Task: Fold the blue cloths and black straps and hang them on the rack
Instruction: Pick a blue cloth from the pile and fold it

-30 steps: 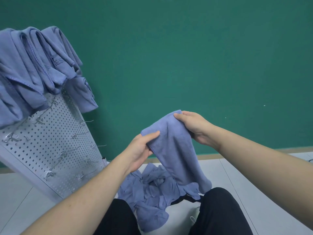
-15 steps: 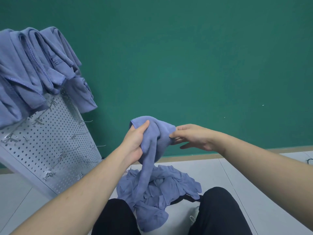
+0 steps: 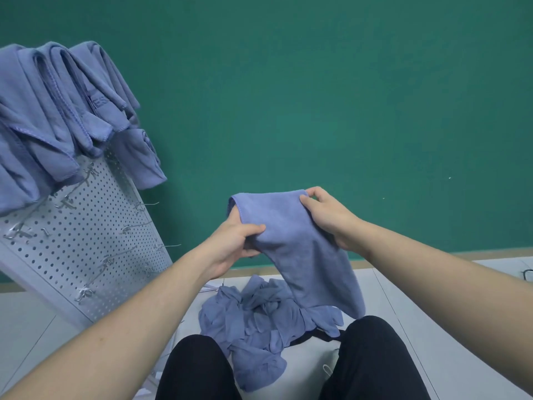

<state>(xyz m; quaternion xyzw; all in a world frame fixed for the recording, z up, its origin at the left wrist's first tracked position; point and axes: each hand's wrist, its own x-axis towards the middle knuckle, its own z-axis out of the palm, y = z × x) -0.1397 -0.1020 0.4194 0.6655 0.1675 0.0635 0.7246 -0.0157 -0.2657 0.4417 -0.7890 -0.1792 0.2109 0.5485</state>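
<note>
A blue cloth [image 3: 302,249] hangs folded between both hands in front of the green wall. My left hand [image 3: 230,243] grips its left side, fingers tucked into the fold. My right hand [image 3: 326,215] pinches its upper right corner. Below, a heap of loose blue cloths [image 3: 259,321] lies on the floor between my knees, with a black strap [image 3: 311,336] showing under it. The grey perforated rack [image 3: 86,246] leans at the left, with several folded blue cloths [image 3: 57,116] hung over its top.
Wire hooks [image 3: 138,226] stick out of the rack's face. My black-trousered knees [image 3: 372,359] frame the heap. A white tiled floor [image 3: 432,298] runs to the green wall [image 3: 317,96]. A small dark object [image 3: 527,274] sits at the right edge.
The hands came together and bunched the cloth half a second ago. They have now spread apart again, holding it flat with a fold along the top.
</note>
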